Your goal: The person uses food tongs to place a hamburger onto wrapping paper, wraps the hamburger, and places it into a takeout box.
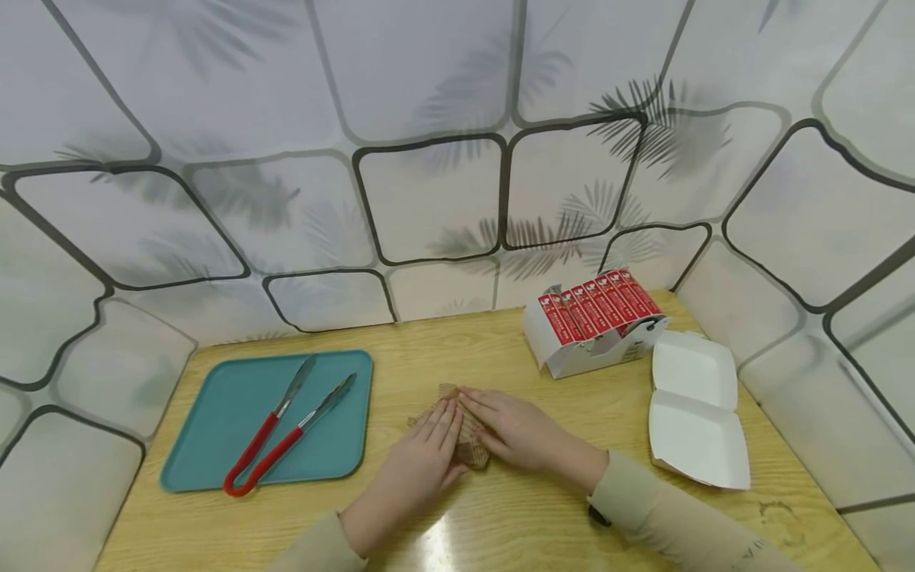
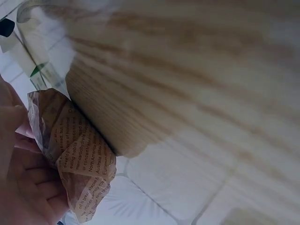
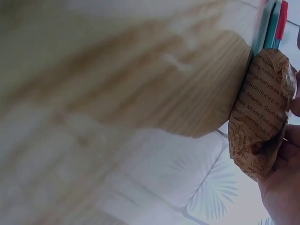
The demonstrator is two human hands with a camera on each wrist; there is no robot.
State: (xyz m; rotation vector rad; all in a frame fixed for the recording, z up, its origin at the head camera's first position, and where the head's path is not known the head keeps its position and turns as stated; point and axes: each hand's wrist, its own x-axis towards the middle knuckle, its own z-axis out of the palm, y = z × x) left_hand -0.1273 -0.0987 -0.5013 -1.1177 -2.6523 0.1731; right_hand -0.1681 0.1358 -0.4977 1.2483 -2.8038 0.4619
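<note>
"What are we touching?"

"Crinkled, lumpy brown paper (image 1: pixel 472 451) on the wood-grained bench (image 1: pixel 436 345), right of the smooth tray (image 1: pixel 236 397)."

"Our left hand (image 1: pixel 422 457) and right hand (image 1: pixel 518 427) press it, fingers straight."

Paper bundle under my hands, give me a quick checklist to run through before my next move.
1. Left hand on the paper bundle: ok, touching it.
2. Right hand on it: ok, touching from the other side.
3. Wrap fully closed: cannot tell, the hands cover part of it.
4. White box open: ok, both halves laid open, nothing seen inside.
5. Tongs out of the way: ok, lying on the tray, apart from both hands.
</note>
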